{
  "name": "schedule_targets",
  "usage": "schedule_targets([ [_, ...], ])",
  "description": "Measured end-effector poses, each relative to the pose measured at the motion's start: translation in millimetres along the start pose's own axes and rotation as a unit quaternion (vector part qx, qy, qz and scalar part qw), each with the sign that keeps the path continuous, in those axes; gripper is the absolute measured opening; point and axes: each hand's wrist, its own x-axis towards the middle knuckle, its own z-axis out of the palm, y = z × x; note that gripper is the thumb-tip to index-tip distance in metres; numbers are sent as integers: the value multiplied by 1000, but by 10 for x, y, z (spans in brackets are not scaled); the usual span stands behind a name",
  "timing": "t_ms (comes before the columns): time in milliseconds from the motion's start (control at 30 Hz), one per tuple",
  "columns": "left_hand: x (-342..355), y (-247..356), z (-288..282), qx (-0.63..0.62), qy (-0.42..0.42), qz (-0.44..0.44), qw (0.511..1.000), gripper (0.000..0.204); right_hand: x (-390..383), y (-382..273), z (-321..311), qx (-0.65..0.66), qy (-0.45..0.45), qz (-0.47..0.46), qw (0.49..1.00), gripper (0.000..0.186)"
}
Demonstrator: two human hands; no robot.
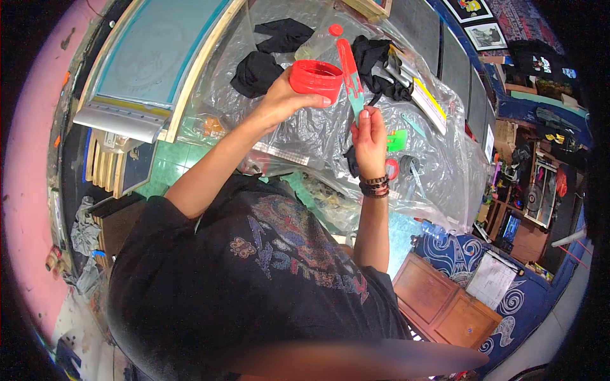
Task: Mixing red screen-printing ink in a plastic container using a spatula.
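My left hand (pixel 284 103) is wrapped round a red tub (pixel 316 86) with no lid on it, held up over the plastic-covered table. Red paint or ink coats the inside of its rim. To the right of the tub, my right hand (pixel 370 136) grips the lower end of a pale green spatula (pixel 349 66). The spatula points upward, its upper part covered in the same red, and it is outside the tub. Its blade stands close to the tub's right side; I cannot tell whether they touch.
Clear plastic sheeting (pixel 438 162) covers the table. Black cloths (pixel 284 35) lie on it, with a squeegee (pixel 429 106) at the right and a bright green scraper (pixel 396 141) near my right wrist. A framed printing screen (pixel 159 51) stands at the left, a grey metal trough (pixel 124 120) against it.
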Motion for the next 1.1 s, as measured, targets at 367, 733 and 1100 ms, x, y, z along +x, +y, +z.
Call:
schedule_targets([
  [367, 3, -61, 173, 332, 193, 58, 922, 91, -248, -21, 101, -75, 17, -34, 996, 22],
  [733, 45, -78, -27, 50, -44, 17, 998, 77, -106, -535, -764, -139, 10, -50, 989, 25],
  [1100, -56, 32, -336, -63, -138, -51, 987, 57, -32, -688, -1105, -238, -31, -54, 969, 22],
])
